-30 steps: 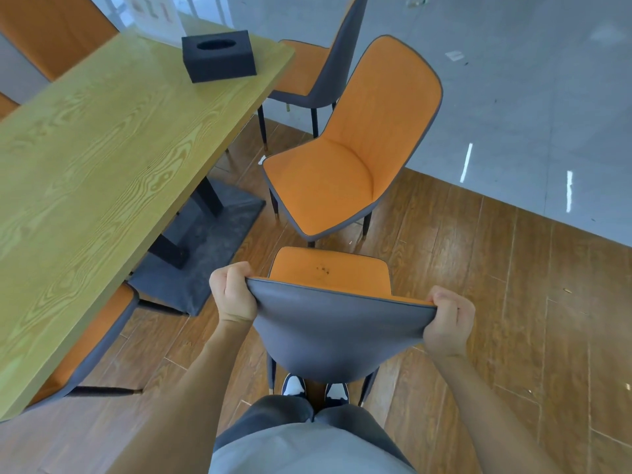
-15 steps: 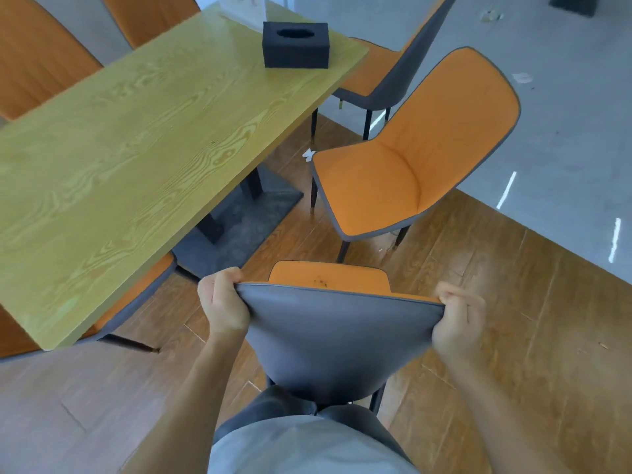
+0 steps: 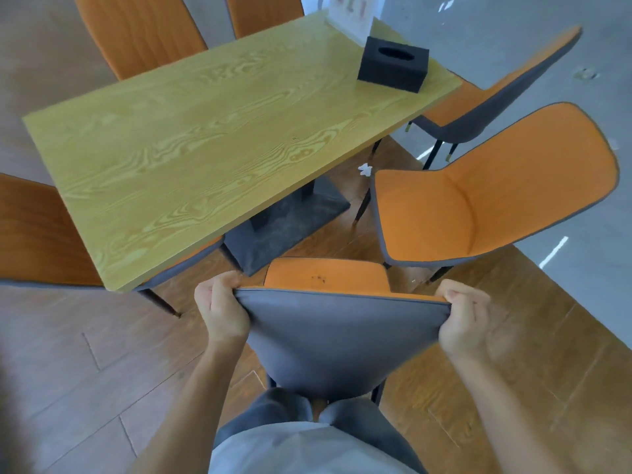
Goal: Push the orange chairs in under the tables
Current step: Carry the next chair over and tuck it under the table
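Still gripping, the left hand and right hand clutch the top corners of the orange chair, which has swung toward the table, apparently not yet under it, since a second ago.

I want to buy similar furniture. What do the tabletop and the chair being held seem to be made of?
Tabletop: looks like yellowish wood or a wood-look laminate with a matt finish; bold printed-looking grain leaves it open.
Held chair: grey back and orange seat look like smooth upholstery, perhaps faux leather, with a piped seam along the edge. The left hand and right hand grip its top corners.
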